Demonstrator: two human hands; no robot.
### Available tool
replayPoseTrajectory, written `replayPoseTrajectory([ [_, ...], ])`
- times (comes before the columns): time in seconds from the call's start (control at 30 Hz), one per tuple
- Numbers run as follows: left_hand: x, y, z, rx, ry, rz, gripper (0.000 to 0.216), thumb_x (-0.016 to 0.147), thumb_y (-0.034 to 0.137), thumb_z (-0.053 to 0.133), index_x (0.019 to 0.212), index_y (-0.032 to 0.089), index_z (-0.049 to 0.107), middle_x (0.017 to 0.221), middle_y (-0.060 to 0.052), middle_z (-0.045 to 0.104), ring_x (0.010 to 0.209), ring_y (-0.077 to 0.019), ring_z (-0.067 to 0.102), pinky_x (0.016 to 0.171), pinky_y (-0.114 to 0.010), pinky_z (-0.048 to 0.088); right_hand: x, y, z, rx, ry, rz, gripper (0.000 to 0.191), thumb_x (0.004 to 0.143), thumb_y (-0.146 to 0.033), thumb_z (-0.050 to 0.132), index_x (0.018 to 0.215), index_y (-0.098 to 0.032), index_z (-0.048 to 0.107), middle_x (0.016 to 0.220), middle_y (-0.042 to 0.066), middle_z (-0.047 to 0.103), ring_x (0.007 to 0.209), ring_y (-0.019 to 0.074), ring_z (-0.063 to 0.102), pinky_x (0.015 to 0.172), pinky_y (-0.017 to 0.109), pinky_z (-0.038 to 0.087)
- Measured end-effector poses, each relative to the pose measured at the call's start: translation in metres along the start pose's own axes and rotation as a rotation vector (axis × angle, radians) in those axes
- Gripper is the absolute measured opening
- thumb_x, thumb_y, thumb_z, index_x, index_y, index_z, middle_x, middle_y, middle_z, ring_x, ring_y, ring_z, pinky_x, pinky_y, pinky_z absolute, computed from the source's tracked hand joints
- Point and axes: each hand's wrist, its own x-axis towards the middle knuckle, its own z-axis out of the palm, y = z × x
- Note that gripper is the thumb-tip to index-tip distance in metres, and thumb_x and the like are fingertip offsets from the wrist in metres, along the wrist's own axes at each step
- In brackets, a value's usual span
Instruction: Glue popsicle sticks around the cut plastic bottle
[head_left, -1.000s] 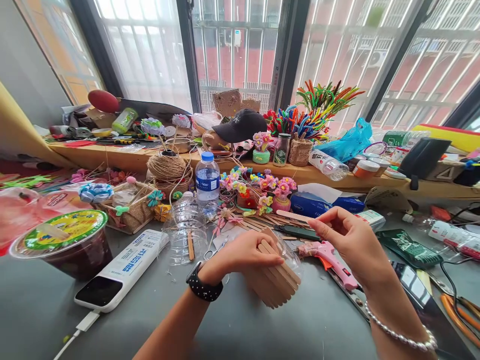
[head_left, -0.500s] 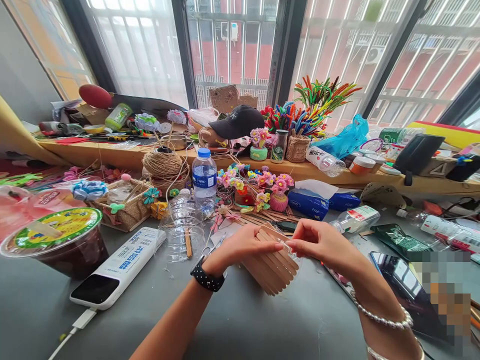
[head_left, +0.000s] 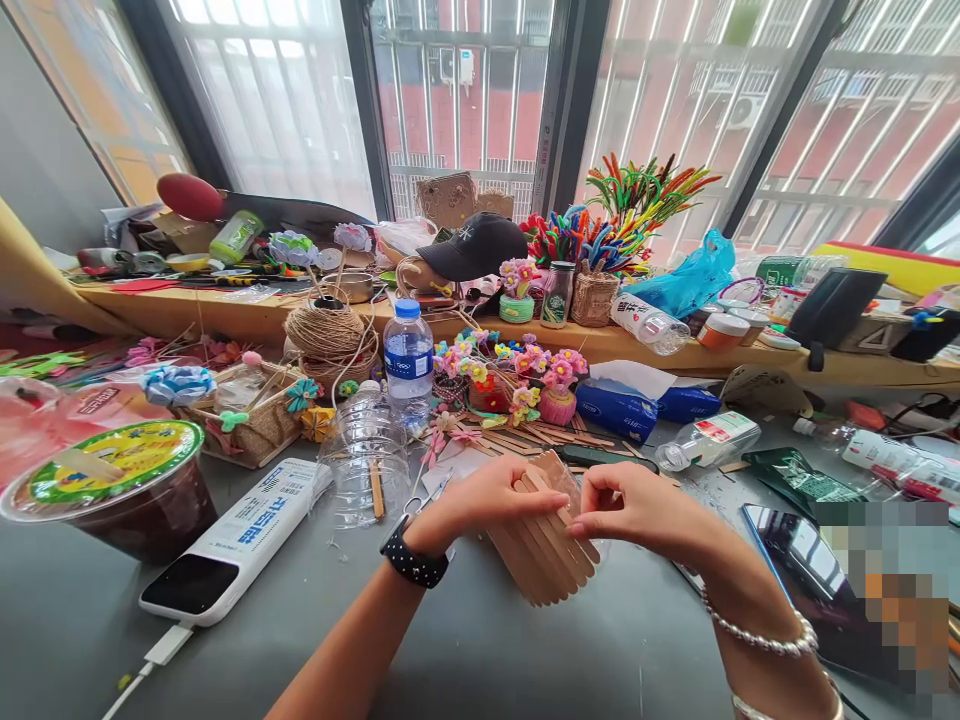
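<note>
My left hand [head_left: 480, 505], with a black watch on its wrist, curls over a round form clad in wooden craft sticks [head_left: 541, 555] lying on the grey table [head_left: 480, 650]. My right hand [head_left: 637, 508], with a bead bracelet on its wrist, pinches at the upper edge of the same stick-clad piece, fingertips pressed against the sticks. Both hands meet over it at the middle of the view. Loose craft sticks [head_left: 525, 440] lie just behind them.
A cut clear plastic bottle [head_left: 367, 460], a full water bottle [head_left: 409, 360], a twine ball [head_left: 326, 330], a white power bank with cable [head_left: 240, 535], a lidded cup [head_left: 120, 485], pipe-cleaner flowers [head_left: 517, 375] and a tissue pack [head_left: 622, 405] crowd the table. The cluttered shelf [head_left: 600, 345] runs under the windows.
My right hand came in from the right, away from the pink glue gun, and closed onto the stick-clad piece beside my left hand. The left hand kept its hold.
</note>
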Motion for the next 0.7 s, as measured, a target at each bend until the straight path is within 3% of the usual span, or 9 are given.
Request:
replayPoseTrajectory([
  [0.27, -0.0001, 0.0008, -0.0002, 0.058, -0.034, 0.012, 0.04, 0.068, 0.049, 0.054, 0.055, 0.012, 0.046, 0.054, 0.005, 0.035, 0.051, -0.0063, 0.031, 0.044, -0.019, 0.021, 0.0001, -0.0002, 0.0019, -0.115, 0.203, -0.149, 0.037, 0.059, -0.042, 0.065, 0.084, -0.02, 0.049, 0.085, 0.001, 0.05, 0.074, 0.0133, 0.045, 0.062, 0.024, 0.037],
  [0.47, -0.0026, 0.001, -0.0027, 0.058, -0.1, 0.079, 0.038, 0.071, 0.047, 0.053, 0.056, 0.012, 0.049, 0.055, 0.004, 0.037, 0.053, -0.0067, 0.032, 0.045, -0.019, 0.023, 0.0031, 0.0025, 0.001, -0.13, 0.139, -0.221, 0.044, 0.057, -0.043, 0.068, 0.095, -0.026, 0.054, 0.105, 0.002, 0.048, 0.099, 0.0196, 0.042, 0.079, 0.03, 0.037],
  [0.6, -0.0032, -0.0018, -0.0038, 0.074, -0.087, 0.086, 0.037, 0.071, 0.047, 0.053, 0.059, 0.012, 0.051, 0.055, 0.005, 0.036, 0.053, -0.0069, 0.031, 0.045, -0.019, 0.022, 0.0048, 0.0002, 0.0018, -0.133, 0.06, -0.238, 0.027, 0.061, -0.047, 0.064, 0.078, -0.027, 0.061, 0.116, 0.001, 0.044, 0.109, 0.0215, 0.037, 0.087, 0.034, 0.034],
  [0.7, -0.0018, -0.0034, -0.0042, 0.086, -0.014, 0.113, 0.04, 0.069, 0.049, 0.055, 0.055, 0.013, 0.044, 0.053, 0.006, 0.031, 0.051, -0.0063, 0.027, 0.043, -0.019, 0.018, 0.0057, 0.0, 0.003, -0.11, 0.07, -0.242, 0.025, 0.062, -0.048, 0.062, 0.068, -0.024, 0.059, 0.115, 0.001, 0.046, 0.109, 0.0207, 0.038, 0.089, 0.035, 0.032],
])
